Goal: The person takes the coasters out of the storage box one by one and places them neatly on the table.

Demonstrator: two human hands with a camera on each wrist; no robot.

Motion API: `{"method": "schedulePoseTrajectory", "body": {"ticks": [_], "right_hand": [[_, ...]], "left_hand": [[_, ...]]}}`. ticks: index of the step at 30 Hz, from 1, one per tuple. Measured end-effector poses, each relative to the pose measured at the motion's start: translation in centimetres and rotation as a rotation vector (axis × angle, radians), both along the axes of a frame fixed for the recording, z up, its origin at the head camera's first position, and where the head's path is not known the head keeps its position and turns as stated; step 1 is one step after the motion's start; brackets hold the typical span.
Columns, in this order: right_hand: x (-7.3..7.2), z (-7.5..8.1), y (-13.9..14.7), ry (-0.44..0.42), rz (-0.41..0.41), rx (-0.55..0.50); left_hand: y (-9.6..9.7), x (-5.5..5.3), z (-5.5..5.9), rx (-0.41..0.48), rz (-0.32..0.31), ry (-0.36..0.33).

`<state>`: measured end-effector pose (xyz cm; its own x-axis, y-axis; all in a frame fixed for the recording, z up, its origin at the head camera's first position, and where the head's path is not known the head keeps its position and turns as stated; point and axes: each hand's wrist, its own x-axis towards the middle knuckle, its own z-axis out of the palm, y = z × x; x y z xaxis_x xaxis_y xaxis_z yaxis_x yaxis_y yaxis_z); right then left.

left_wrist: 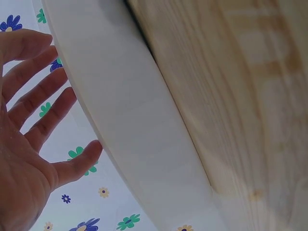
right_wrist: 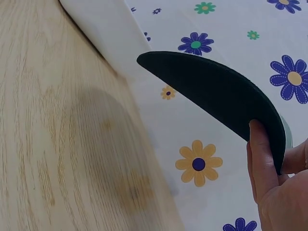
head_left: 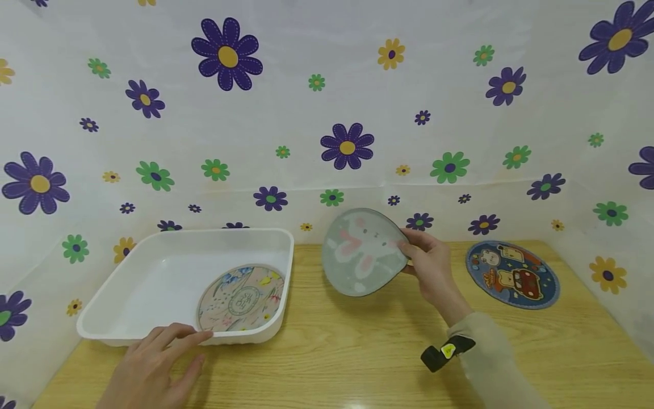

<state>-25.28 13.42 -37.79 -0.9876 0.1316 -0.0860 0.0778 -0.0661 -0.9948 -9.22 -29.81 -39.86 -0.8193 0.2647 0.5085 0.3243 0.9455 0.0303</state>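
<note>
In the head view my right hand (head_left: 431,267) pinches the edge of a round grey-green mouse pad (head_left: 360,255) with a white and pink rabbit print, holding it tilted above the table. Its dark underside shows in the right wrist view, with the fingers (right_wrist: 262,159) against that side. My left hand (head_left: 158,363) rests its fingertips on the near rim of a white plastic tray (head_left: 153,272); the left wrist view has those fingers (left_wrist: 48,115) spread along the rim. A round floral mat (head_left: 242,298) lies inside the tray at its right side.
A round blue mat (head_left: 513,275) with cartoon animals and a red car lies on the wooden table (head_left: 347,352) at the right. Behind the table hangs a white flower-patterned sheet (head_left: 306,113). A black strap (head_left: 444,352) is on the right wrist.
</note>
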Motion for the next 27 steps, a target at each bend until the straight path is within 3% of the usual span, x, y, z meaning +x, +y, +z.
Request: {"method": "schedulePoseTrajectory", "body": {"ticks": [27], "right_hand": [[0.6, -0.5, 3.2, -0.021, -0.064, -0.033]], "left_hand": [[0.1, 0.0, 0.0, 0.012, 0.008, -0.019]]}}
